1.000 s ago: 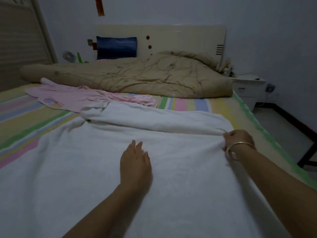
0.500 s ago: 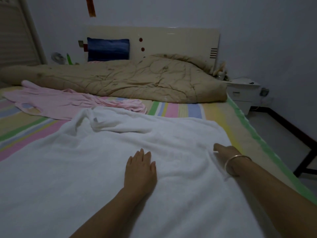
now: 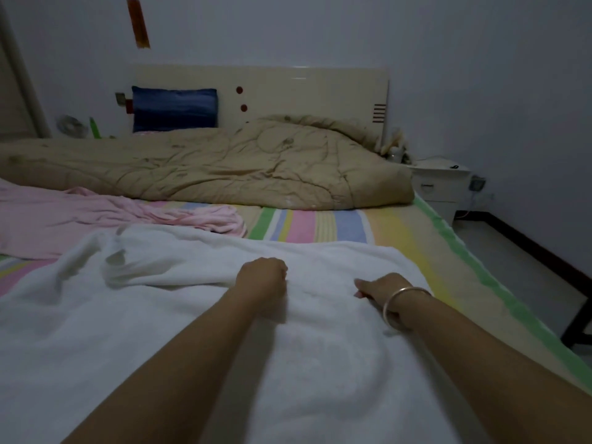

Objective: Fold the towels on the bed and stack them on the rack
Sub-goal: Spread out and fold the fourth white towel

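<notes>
Now my left hand (image 3: 261,277) curls into the white towel (image 3: 160,331) spread across the striped bed (image 3: 400,232); my right hand (image 3: 381,291) rests on it, and I cannot tell whether it grips.

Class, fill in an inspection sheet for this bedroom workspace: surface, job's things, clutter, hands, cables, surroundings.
Surface: striped bed sheet, largely covered by cloth.
Job's things: white towel spread unfolded across the near bed, with one ridge bunched up; pink cloth crumpled beyond it at left. Rack: nothing seen.
Clutter: tan quilt heaped across the head of the bed; blue pillow against the headboard.
Hands: left hand, fingers curled, grips the white towel's ridge; right hand, wearing a bangle, rests on the towel, grip unclear.
Cables: thin cable beside the nightstand, below a wall socket.
Surroundings: plain walls, dim light.
</notes>
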Demonstrator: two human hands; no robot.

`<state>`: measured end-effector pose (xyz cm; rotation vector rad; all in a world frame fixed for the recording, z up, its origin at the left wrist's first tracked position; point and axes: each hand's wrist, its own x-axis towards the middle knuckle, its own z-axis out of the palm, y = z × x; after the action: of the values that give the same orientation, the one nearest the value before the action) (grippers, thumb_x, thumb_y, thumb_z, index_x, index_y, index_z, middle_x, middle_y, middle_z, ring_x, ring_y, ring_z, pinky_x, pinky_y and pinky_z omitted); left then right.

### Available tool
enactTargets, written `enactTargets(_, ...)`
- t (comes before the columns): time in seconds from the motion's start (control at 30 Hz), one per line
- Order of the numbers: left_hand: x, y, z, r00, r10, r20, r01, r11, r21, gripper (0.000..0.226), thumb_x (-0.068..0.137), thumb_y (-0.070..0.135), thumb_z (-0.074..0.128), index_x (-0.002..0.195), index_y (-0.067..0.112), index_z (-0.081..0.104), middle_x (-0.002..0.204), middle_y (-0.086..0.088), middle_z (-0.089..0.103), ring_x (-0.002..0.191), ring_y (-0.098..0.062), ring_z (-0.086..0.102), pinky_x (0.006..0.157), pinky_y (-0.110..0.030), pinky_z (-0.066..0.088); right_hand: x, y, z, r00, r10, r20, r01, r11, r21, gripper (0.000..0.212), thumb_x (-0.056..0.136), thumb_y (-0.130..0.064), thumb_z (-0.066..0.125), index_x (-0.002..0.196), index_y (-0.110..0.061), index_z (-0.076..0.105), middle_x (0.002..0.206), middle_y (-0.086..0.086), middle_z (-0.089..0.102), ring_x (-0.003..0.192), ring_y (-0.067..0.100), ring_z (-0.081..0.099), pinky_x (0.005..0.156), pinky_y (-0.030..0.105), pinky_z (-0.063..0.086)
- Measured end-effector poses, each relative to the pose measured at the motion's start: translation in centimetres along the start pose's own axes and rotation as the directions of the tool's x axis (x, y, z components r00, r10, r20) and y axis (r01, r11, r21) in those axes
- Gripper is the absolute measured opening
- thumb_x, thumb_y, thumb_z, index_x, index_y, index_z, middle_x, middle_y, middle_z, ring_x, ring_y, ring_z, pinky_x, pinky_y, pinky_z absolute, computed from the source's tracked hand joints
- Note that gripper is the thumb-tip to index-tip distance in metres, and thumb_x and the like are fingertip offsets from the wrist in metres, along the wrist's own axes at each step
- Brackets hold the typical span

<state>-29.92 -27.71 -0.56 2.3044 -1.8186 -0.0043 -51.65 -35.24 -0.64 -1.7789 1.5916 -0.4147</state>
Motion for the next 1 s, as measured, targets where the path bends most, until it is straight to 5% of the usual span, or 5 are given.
enactTargets(0.23, -1.8, -2.7, -1.9, 0.961, 0.01, 0.276, 0.027, 0.991, -0.128, 0.018, 0.078, 0.031, 0.074, 0.093, 0.021, 0.07, 0.1, 0.004, 0.069, 0.09, -0.012, 0.061, 0.08, -0.022, 0.048, -3.1, -2.9, 1.6, 0.953, -0.091, 0.29, 0.207, 0.894, -0.399, 0.057, 0.087, -0.056, 0.055, 0.123, -0.013, 0.062, 0.129, 0.003, 0.058, 0.116, 0.022, 0.053, 0.098, 0.027, 0.04)
enactTargets(0.6, -3.9, -1.8, -4.4, 0.943, 0.008, 0.331, -0.092, 0.966, 0.24, 0.018, 0.077, 0.037, 0.068, 0.081, 0.02, 0.063, 0.089, 0.001, 0.064, 0.084, -0.021, 0.059, 0.069, -0.028, 0.045, -6.4, -3.3, 2.3, 0.828, -0.324, 0.458, 0.469, 0.848, -0.247, 0.022, 0.081, -0.048, 0.067, 0.07, -0.029, 0.064, 0.078, -0.01, 0.062, 0.076, 0.008, 0.054, 0.08, 0.022, 0.045)
enactTargets(0.73, -2.1, -0.6, -5.3, 1.0, 0.025, 0.017, -0.028, 0.966, 0.257, 0.024, 0.081, 0.028, 0.069, 0.104, 0.022, 0.065, 0.11, -0.004, 0.06, 0.101, -0.025, 0.059, 0.072, -0.029, 0.042, -5.2, -3.4, 0.9, 0.9, -0.385, 0.206, 0.431, 0.86, -0.273, 0.031, 0.08, -0.034, 0.069, 0.054, -0.02, 0.059, 0.051, -0.007, 0.053, 0.053, 0.007, 0.05, 0.059, 0.022, 0.041)
enactTargets(0.87, 1.7, 3.2, -4.7, 0.889, 0.058, -0.454, -0.047, 0.998, 0.036, 0.018, 0.09, 0.016, 0.053, 0.106, 0.017, 0.062, 0.108, -0.011, 0.06, 0.097, -0.032, 0.058, 0.074, -0.036, 0.042, -0.6, -3.7, -3.6, 0.921, -0.302, -0.247, 0.223, 0.926, -0.304, 0.026, 0.085, -0.036, 0.06, 0.073, -0.016, 0.069, 0.081, 0.01, 0.066, 0.085, 0.031, 0.063, 0.069, 0.03, 0.046)
enactTargets(1.0, 6.0, 8.0, -0.2, 0.881, 0.0, -0.474, -0.131, 0.961, -0.243, 0.03, 0.091, 0.02, 0.052, 0.12, 0.016, 0.058, 0.117, -0.012, 0.061, 0.11, -0.032, 0.055, 0.087, -0.038, 0.041, 4.6, 0.1, -7.3, 0.88, -0.112, -0.461, -0.085, 0.919, -0.385, 0.036, 0.087, -0.042, 0.055, 0.104, -0.013, 0.068, 0.107, 0.012, 0.065, 0.098, 0.032, 0.061, 0.074, 0.031, 0.043)
